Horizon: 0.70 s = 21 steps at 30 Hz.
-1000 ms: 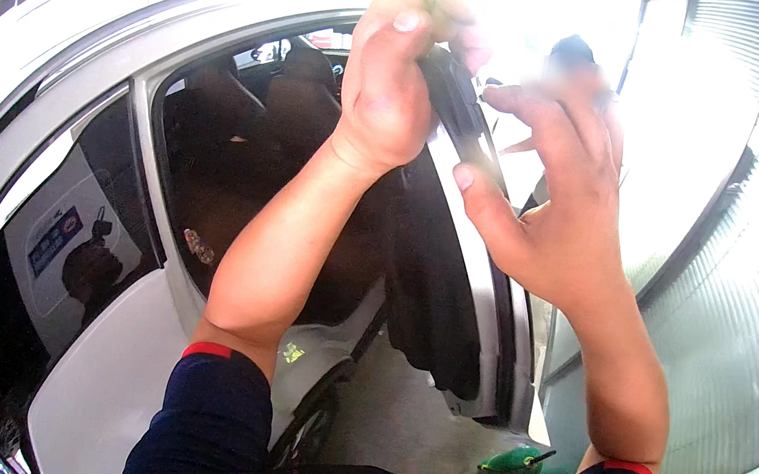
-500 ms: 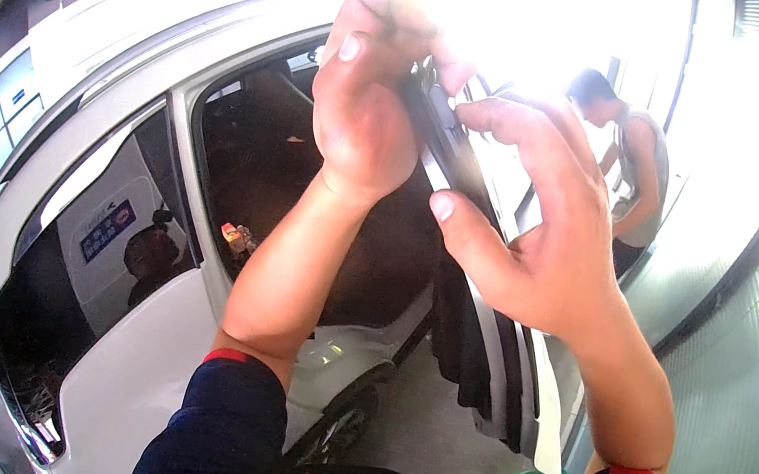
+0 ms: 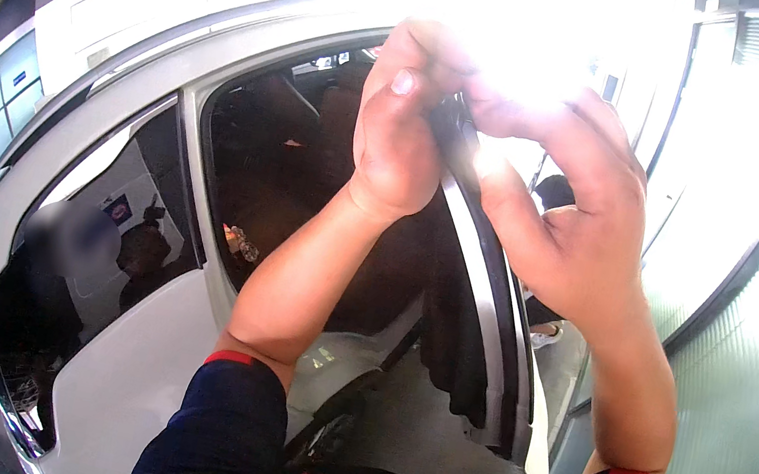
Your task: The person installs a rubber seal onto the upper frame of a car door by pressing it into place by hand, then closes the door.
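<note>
At the upper edge of the open car door (image 3: 489, 328), the left hand (image 3: 406, 135) has its fingers folded inward and the right hand (image 3: 577, 211) arches, thumb apart; glare hides whether either pinches anything. Good work here probably calls for steady, even finger pressure along that edge.

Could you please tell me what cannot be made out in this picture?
In the head view:
Left hand: whether it grips the car door; glare and its own fingers obscure this.
Right hand: fingertips, partly lost in glare.
Person beyond: mostly hidden by that hand and the door.
</note>
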Motion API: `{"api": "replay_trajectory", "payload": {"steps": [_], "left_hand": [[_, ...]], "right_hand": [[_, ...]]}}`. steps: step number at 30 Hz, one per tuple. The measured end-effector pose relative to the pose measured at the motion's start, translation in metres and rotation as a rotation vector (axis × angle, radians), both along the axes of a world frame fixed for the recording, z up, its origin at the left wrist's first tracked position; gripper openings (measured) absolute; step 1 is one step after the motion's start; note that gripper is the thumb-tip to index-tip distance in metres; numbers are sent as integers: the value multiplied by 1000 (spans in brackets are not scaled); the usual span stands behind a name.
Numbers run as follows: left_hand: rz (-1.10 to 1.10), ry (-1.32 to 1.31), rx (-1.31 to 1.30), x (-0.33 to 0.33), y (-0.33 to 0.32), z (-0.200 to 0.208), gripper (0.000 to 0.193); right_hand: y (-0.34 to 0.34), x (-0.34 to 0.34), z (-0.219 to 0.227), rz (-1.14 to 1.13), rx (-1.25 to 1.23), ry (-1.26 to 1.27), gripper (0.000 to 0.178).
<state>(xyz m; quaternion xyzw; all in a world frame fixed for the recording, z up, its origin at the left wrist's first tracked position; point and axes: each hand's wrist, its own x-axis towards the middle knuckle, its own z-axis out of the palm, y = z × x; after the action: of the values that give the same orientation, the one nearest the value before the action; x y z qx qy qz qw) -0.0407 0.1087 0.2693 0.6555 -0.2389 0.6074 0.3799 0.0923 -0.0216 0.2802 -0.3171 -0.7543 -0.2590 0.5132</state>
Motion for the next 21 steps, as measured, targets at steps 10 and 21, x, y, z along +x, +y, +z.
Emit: {"api": "replay_trajectory", "payload": {"steps": [10, 21], "left_hand": [[-35, 0, -6, -2, 0, -1, 54], [53, -32, 84, -5, 7, -3, 50]], "right_hand": [[-14, -13, 30, -218, -35, -268, 26], [-28, -27, 41, -413, -159, -375, 25]]}}
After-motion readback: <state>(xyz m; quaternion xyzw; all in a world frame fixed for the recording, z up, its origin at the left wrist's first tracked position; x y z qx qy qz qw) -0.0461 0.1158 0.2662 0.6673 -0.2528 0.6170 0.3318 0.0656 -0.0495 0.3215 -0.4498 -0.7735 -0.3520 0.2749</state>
